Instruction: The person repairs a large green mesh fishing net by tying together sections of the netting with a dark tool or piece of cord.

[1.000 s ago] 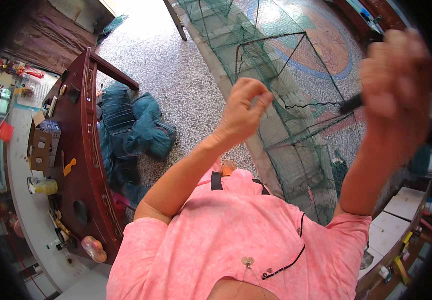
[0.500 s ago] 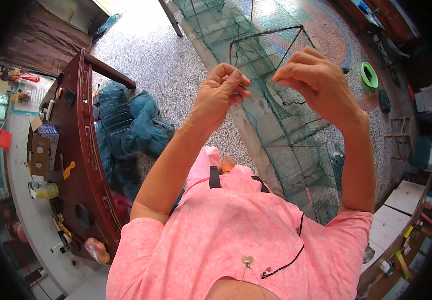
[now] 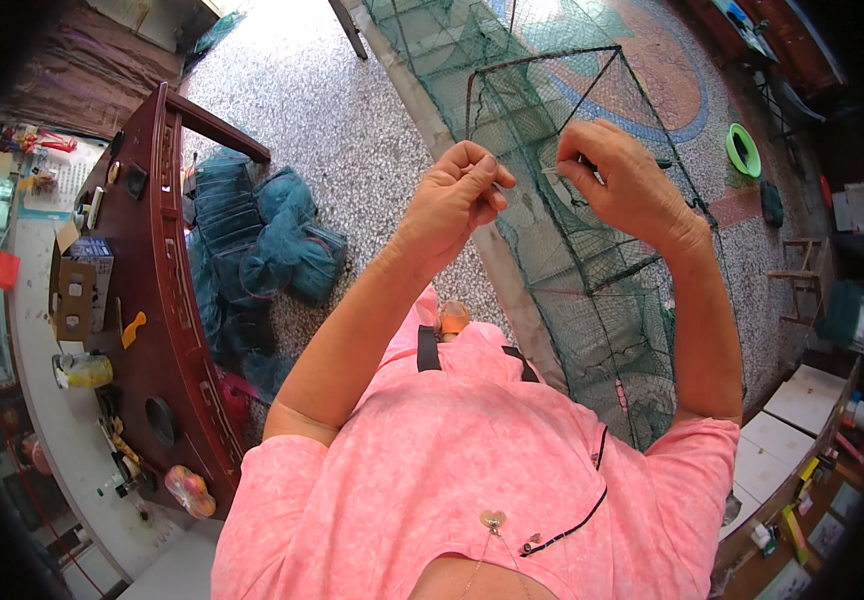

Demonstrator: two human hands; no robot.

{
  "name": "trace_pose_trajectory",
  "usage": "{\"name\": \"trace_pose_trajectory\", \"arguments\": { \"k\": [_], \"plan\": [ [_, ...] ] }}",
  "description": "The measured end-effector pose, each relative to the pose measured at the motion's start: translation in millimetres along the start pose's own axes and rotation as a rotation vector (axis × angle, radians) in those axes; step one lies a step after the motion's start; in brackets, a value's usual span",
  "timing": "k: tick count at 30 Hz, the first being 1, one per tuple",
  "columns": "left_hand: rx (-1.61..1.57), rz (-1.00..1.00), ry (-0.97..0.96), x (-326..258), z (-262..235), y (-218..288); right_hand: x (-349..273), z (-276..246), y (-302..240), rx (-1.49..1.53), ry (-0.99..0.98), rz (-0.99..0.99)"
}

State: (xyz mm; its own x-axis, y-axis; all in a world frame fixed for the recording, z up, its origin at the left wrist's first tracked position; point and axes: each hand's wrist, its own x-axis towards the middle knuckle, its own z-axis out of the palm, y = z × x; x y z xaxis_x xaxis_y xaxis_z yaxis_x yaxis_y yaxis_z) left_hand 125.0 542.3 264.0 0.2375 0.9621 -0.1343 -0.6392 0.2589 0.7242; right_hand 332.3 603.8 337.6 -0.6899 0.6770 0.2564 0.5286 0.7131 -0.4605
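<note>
Both hands are raised in front of me, above a long green mesh net (image 3: 562, 255) stretched over dark frames. My left hand (image 3: 457, 195) is closed in a pinch, thumb against the forefinger; whatever it holds is too small to make out. A short gap to the right, my right hand (image 3: 627, 185) is also closed, its fingertips pointing toward the left hand. A small pale bit shows at those fingertips, and a dark tip sticks out behind the knuckles; their kind is unclear. Beyond the hands rises a dark rectangular frame (image 3: 547, 62) of the net.
Bundled blue-green nets (image 3: 277, 235) lie on the speckled floor at left, beside a dark red table (image 3: 157, 330) bearing a box and small items. Far right are a light green basin (image 3: 743, 150) and a wooden stool (image 3: 798, 270). White-topped furniture (image 3: 787, 425) stands nearer on the right.
My right hand has come down a little and its wrist is bent more. The left hand has shifted slightly right and down, still pinched. The whole view has moved slightly.
</note>
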Motion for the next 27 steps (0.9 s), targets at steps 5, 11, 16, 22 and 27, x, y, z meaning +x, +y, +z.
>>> {"name": "trace_pose_trajectory", "arguments": {
  "k": [5, 11, 16, 22, 27],
  "plan": [
    [0.044, -0.020, 0.062, -1.9, 3.5, -4.1, -0.1, 7.6, 2.5, 0.025, 0.005, -0.068],
    [-0.059, -0.068, 0.098, -2.2, 0.7, -9.4, 0.9, 11.8, -0.6, 0.093, 0.010, -0.028],
    [-0.330, -0.139, 0.139, 3.0, -0.7, -20.9, 9.9, 23.8, -17.6, 0.223, 0.105, -0.015],
    [-0.439, -0.152, 0.157, 6.1, 9.1, -34.8, 11.0, 40.7, -19.5, 0.137, 0.067, -0.029],
    [-0.543, -0.119, 0.071, 15.9, 13.9, -41.4, 17.8, 36.5, -39.8, -0.153, 0.186, -0.237]
  ]
}}
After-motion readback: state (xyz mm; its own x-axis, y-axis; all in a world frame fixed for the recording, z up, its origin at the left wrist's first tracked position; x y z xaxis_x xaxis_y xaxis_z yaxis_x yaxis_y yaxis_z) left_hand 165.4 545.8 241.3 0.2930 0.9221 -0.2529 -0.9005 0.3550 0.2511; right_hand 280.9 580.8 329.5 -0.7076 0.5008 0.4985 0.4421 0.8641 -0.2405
